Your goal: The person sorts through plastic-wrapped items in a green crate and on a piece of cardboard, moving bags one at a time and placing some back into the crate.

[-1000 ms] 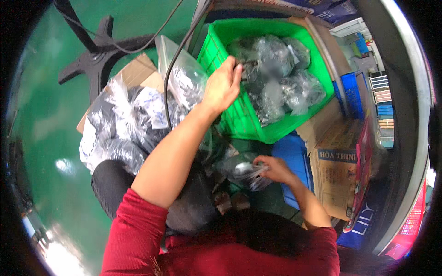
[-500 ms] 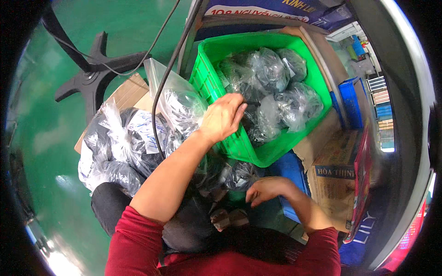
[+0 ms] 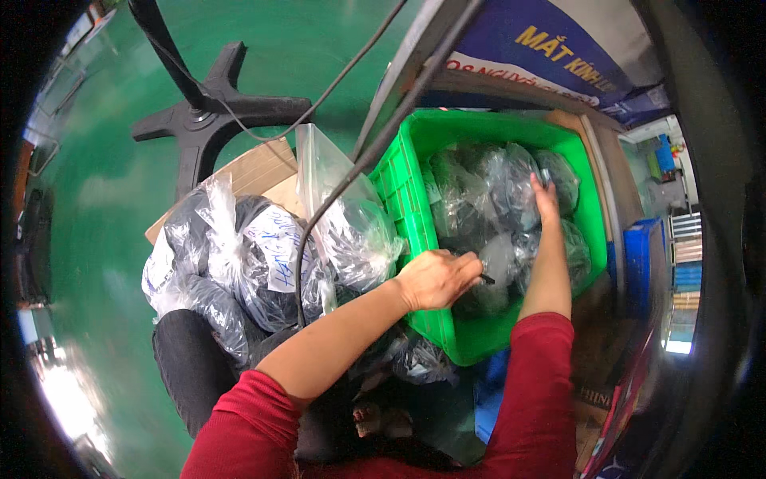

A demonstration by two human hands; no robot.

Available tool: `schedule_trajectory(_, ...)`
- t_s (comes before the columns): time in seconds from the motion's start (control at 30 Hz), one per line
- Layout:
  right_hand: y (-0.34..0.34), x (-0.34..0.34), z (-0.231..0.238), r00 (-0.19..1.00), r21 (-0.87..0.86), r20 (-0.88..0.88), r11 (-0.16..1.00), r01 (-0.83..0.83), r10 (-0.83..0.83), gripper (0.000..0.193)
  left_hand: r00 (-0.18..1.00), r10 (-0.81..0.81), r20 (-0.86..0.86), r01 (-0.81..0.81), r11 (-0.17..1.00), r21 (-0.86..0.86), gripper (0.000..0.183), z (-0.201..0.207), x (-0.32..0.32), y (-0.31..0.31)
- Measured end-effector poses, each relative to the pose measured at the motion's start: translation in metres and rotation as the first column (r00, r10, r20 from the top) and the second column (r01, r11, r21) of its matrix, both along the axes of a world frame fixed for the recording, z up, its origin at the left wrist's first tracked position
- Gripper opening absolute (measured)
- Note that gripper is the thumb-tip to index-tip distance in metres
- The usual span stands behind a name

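Note:
My left hand (image 3: 441, 279) is closed over the near left rim of a green plastic crate (image 3: 423, 319), around a thin black pen-like stick (image 3: 487, 279) whose end pokes out past the fingers. Inside the crate lie several clear plastic bags (image 3: 511, 180) filled with dark items I cannot make out. My right hand (image 3: 546, 199) reaches over the crate with its fingers stretched out, touching a bag toward the far right. Part of that hand's grip is hidden from above.
Left of the crate, large knotted clear bags (image 3: 263, 255) with dark contents rest by flattened cardboard (image 3: 239, 180). A black cable (image 3: 351, 172) hangs across them. Behind stands a black star-shaped stand base (image 3: 203, 120). A blue bin (image 3: 643, 255) is at the right.
My right hand has moved from beside the crate's near side up and into it, onto a bag. The left hand stays closed at the rim. The whole view has shifted.

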State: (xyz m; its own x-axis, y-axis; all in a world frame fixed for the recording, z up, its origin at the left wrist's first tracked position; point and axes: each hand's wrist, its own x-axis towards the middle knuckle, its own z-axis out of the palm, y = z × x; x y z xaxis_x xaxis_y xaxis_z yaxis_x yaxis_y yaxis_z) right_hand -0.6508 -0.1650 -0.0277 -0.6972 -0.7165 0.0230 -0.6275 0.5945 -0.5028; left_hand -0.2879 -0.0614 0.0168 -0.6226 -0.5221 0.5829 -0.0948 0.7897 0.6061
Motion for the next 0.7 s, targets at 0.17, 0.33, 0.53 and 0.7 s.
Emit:
schedule_trajectory(0.17,0.004,0.045,0.022,0.996,0.050,-0.085,0.999,0.019,-0.015,0.089,1.000,-0.009,-0.014,0.009,1.000,-0.010,0.014,-0.003,0.001,-0.002)
schedule_trajectory(0.33,0.034,0.081,0.062,0.984,-0.107,-0.101,0.982,-0.159,0.148,0.060,1.000,0.015,-0.015,-0.015,1.000,0.023,0.015,-0.005,-0.002,-0.001)
schedule_trajectory(0.53,0.105,0.163,0.161,0.667,-0.554,0.696,0.791,0.261,0.267,0.040,0.978,0.208,-0.025,-0.162,0.826,0.540,0.017,0.014,-0.002,0.004)
schedule_trajectory(0.7,0.177,0.226,0.175,0.294,-0.523,0.848,0.788,0.324,0.442,0.041,0.712,0.584,-0.391,0.394,0.128,0.910,0.029,0.022,0.007,0.004)
